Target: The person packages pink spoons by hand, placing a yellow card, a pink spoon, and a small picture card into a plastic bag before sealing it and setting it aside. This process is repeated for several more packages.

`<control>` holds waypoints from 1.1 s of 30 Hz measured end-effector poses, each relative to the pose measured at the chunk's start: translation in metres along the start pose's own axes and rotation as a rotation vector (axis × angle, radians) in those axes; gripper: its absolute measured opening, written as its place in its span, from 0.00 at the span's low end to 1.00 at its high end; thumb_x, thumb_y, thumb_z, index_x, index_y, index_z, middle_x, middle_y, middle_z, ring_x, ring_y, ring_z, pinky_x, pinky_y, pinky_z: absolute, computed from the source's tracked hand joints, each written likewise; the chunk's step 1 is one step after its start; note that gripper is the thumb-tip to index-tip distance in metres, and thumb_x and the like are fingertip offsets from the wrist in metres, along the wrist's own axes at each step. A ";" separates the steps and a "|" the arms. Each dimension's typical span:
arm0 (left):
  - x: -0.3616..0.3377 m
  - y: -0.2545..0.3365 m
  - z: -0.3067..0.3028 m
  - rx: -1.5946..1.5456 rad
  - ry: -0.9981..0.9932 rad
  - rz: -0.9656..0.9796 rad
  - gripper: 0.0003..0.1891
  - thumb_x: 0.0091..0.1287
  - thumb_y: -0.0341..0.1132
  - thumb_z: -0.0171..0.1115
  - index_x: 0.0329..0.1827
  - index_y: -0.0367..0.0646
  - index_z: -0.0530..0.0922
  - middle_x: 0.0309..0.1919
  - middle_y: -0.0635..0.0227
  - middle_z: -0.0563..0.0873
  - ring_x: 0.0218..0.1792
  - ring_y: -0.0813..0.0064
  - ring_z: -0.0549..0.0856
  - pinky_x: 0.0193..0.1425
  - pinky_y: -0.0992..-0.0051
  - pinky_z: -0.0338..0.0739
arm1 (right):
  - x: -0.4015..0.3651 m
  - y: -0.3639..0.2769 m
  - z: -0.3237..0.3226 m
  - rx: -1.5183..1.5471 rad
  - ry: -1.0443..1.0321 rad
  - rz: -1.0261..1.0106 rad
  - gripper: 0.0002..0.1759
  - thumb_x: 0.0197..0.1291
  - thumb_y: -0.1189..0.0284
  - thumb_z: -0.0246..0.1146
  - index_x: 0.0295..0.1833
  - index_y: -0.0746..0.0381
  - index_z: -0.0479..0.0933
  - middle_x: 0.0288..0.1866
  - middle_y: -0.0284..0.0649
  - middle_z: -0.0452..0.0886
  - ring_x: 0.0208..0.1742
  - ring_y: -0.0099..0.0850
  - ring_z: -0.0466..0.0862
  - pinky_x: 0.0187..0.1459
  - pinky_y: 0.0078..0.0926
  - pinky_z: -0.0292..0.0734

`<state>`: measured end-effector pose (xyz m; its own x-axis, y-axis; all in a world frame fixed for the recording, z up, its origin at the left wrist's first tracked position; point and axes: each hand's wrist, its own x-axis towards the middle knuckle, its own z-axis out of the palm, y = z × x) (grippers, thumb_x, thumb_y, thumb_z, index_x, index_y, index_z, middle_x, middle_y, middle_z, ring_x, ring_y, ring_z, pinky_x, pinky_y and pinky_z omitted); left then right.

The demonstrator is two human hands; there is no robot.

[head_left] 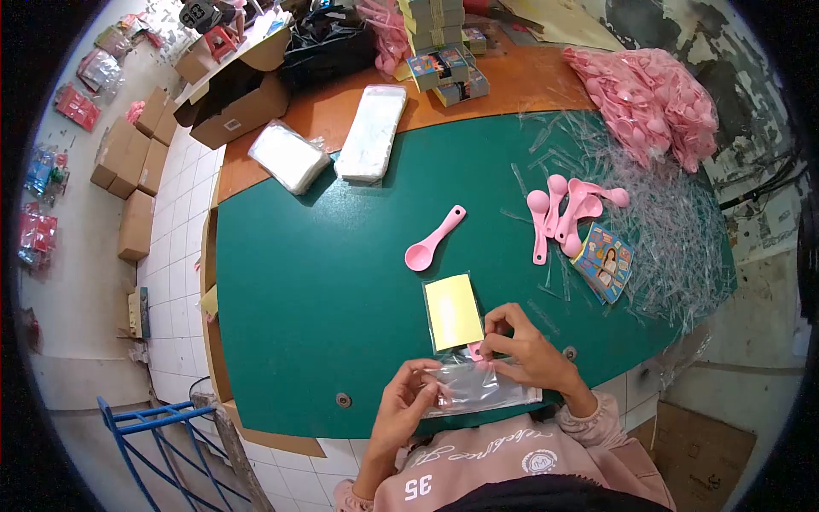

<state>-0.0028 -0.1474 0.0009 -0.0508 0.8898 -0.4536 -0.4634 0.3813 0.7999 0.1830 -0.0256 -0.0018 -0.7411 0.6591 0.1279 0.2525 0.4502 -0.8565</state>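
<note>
A clear plastic bag [482,388] lies across the table's front edge. My left hand [409,401] is closed on the bag's left end, thumb and fingers pinching the film. At its upper right edge, my right hand [531,354] pinches the film with bent fingers. Beside those fingertips a small pink piece [475,350], like a spoon handle's end, shows; the rest of it is hidden. Just beyond lies a yellow card [453,311] in a clear sleeve. Farther up, a pink measuring spoon [435,239] rests alone on the green table [299,299].
Right: several pink spoons [554,209], printed cards [604,264] and a heap of clear plastic strips [674,230]. Back: bagged pink spoons [648,102], card stacks [439,64], white packs [373,132] and an open carton [235,107]. A blue metal frame [162,418] stands at the lower left.
</note>
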 end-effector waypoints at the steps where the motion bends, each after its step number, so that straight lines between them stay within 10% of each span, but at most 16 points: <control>1: -0.001 0.001 -0.003 0.001 -0.006 -0.006 0.09 0.67 0.26 0.49 0.49 0.36 0.71 0.33 0.64 0.80 0.36 0.78 0.81 0.40 0.80 0.77 | 0.001 -0.001 0.000 -0.028 0.009 -0.043 0.11 0.42 0.75 0.68 0.34 0.61 0.75 0.41 0.42 0.69 0.44 0.37 0.72 0.46 0.32 0.68; 9: 0.017 0.001 0.005 0.748 0.032 0.296 0.09 0.54 0.22 0.61 0.39 0.37 0.76 0.39 0.63 0.79 0.37 0.71 0.82 0.38 0.78 0.77 | -0.001 0.004 -0.001 0.008 -0.056 -0.035 0.09 0.44 0.75 0.66 0.33 0.62 0.76 0.35 0.37 0.74 0.39 0.33 0.76 0.46 0.29 0.68; 22: 0.021 -0.006 0.016 0.679 0.157 0.261 0.05 0.54 0.24 0.65 0.31 0.34 0.76 0.28 0.66 0.79 0.29 0.80 0.79 0.34 0.82 0.74 | -0.015 0.008 0.007 0.576 0.025 0.575 0.09 0.55 0.73 0.64 0.36 0.67 0.74 0.31 0.35 0.77 0.32 0.19 0.77 0.32 0.18 0.72; 33: 0.029 -0.014 0.027 0.451 0.319 0.140 0.07 0.59 0.26 0.62 0.34 0.35 0.72 0.28 0.69 0.79 0.29 0.85 0.78 0.31 0.84 0.73 | -0.011 0.001 0.020 0.572 0.235 0.649 0.07 0.55 0.79 0.61 0.35 0.66 0.68 0.27 0.35 0.77 0.26 0.17 0.77 0.27 0.13 0.72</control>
<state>0.0257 -0.1206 -0.0128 -0.3821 0.8462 -0.3714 -0.0130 0.3969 0.9178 0.1790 -0.0448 -0.0142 -0.3976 0.8143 -0.4229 0.1822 -0.3816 -0.9062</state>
